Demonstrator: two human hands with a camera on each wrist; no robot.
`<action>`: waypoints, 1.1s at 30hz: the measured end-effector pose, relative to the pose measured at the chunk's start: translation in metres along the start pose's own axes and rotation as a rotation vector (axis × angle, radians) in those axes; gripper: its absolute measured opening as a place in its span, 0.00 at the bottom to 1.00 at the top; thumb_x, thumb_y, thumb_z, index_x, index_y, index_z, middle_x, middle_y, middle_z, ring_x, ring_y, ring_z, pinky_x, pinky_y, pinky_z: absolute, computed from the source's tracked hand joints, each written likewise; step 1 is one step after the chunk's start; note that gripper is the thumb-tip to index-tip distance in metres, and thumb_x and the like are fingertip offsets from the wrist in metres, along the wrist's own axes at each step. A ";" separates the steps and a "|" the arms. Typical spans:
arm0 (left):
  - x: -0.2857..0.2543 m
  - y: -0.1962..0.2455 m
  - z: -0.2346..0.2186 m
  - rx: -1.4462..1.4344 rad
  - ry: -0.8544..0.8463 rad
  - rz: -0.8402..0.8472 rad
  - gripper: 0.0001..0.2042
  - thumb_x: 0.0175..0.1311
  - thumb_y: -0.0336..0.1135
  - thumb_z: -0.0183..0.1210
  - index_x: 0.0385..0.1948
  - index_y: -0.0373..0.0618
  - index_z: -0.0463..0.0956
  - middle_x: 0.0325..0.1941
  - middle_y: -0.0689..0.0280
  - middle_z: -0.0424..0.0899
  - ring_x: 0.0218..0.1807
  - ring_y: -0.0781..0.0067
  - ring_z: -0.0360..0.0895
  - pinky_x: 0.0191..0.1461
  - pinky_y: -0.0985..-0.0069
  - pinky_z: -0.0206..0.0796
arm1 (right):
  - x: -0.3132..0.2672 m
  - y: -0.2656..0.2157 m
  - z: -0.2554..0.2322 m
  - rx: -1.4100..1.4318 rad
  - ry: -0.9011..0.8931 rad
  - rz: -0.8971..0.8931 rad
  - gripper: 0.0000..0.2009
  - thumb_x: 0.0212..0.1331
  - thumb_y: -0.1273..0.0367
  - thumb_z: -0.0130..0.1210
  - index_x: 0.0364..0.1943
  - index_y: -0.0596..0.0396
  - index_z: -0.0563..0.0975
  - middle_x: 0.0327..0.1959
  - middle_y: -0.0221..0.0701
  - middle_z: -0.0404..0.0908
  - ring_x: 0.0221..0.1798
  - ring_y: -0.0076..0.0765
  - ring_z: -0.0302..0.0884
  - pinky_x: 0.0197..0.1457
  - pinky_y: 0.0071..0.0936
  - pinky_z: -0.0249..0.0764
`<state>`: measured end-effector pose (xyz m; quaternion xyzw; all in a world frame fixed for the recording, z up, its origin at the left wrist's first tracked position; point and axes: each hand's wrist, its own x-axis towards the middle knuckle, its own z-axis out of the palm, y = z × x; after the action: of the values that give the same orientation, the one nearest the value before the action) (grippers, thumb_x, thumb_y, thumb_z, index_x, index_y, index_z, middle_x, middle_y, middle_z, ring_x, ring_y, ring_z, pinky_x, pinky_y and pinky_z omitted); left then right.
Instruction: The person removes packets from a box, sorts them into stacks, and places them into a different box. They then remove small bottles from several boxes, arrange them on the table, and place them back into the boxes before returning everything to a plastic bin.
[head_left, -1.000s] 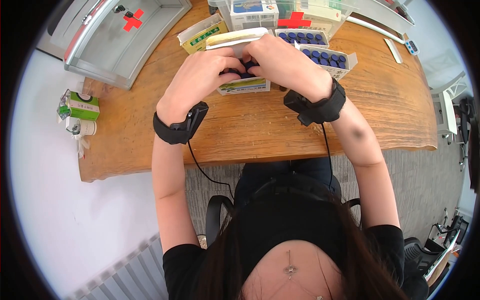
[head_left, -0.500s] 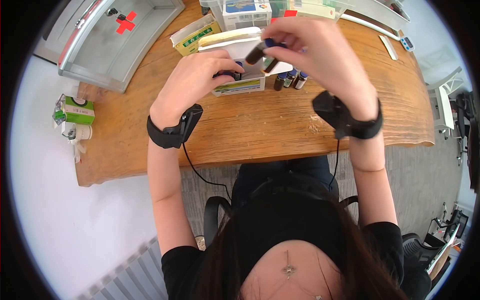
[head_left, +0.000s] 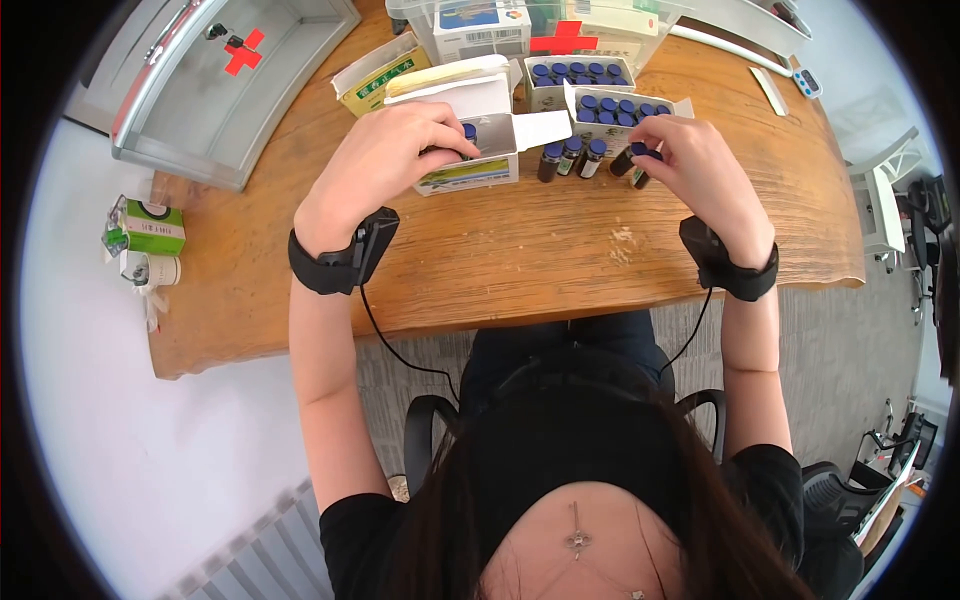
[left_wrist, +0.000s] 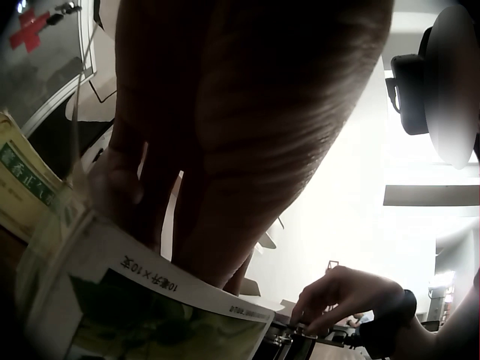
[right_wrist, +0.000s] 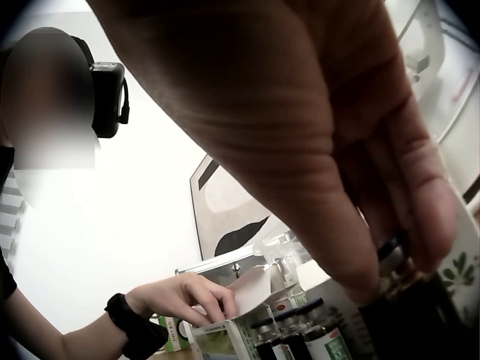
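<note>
My left hand [head_left: 395, 145] reaches into an open white carton [head_left: 470, 176], its thumb and fingertips close around a blue-capped vial [head_left: 469, 130]; the carton wall hides part of the grip. At the right, my right hand [head_left: 700, 165] pinches two dark glass vials [head_left: 622, 162] by their blue caps, their bases low over the table and slightly tilted. Between the hands, three similar vials [head_left: 592, 158] stand upright beside the carton. In the right wrist view, the right fingers [right_wrist: 427, 202] surround a dark cap [right_wrist: 393, 251].
Two cartons filled with blue-capped vials [head_left: 625, 108] stand behind the upright ones. A yellow-green box [head_left: 385, 75] and a clear bin with a red cross [head_left: 563, 38] are at the back. A grey case [head_left: 215, 110] sits at the left on the wooden table [head_left: 520, 260].
My right hand has moved from the white carton to the right, carrying two vials down towards the table beside the standing ones. My left hand stays at the carton.
</note>
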<state>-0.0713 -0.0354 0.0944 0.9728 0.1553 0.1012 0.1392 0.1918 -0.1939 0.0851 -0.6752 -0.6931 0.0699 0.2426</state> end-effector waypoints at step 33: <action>-0.005 0.072 0.000 -0.096 0.335 0.149 0.07 0.52 0.21 0.59 0.32 0.43 0.78 0.38 0.68 0.77 0.40 0.67 0.76 0.42 0.74 0.69 | -0.014 0.005 -0.006 0.016 0.035 -0.010 0.13 0.51 0.75 0.60 0.43 0.55 0.77 0.28 0.33 0.76 0.26 0.31 0.73 0.33 0.26 0.72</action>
<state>-0.0562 -0.1026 0.1148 0.9433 0.0988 0.2793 0.1499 0.1980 -0.2089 0.0846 -0.6707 -0.6917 0.0626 0.2604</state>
